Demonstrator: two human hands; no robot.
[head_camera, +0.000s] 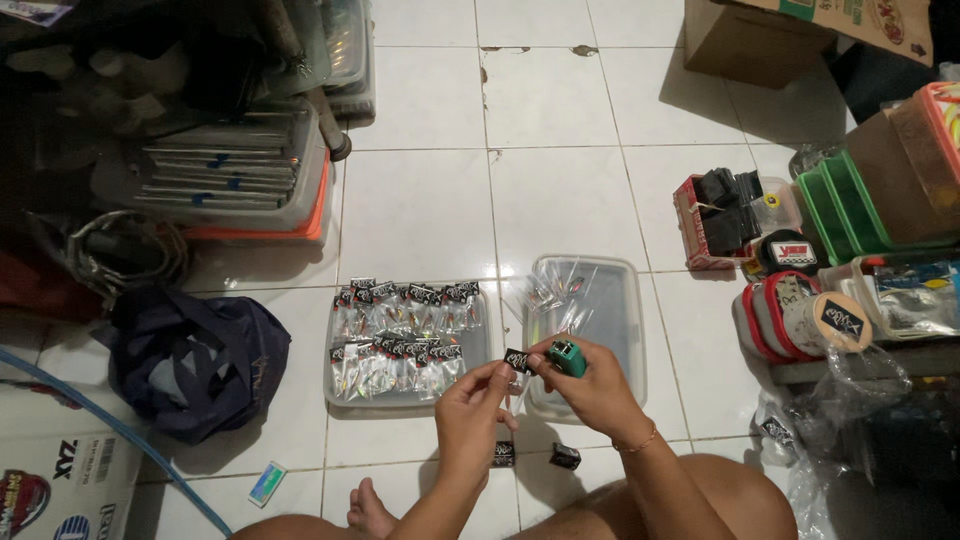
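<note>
1. The left hand (470, 405) pinches a small black card (517, 361) at its fingertips, at 6 o'clock in the view.
2. The right hand (590, 385) is clenched around a teal stapler (566, 357), touching the card at its 3 o'clock.
3. A tray (480, 345) of packets lies at the hands' 11 o'clock; a clear tub (620, 310) at 12.
4. Two black cards (535, 457) lie on the tiles at 6.

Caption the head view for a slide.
Seated on white tiles, left hand pinches a small black card, right hand holds a green stapler, above trays of packets.
</note>
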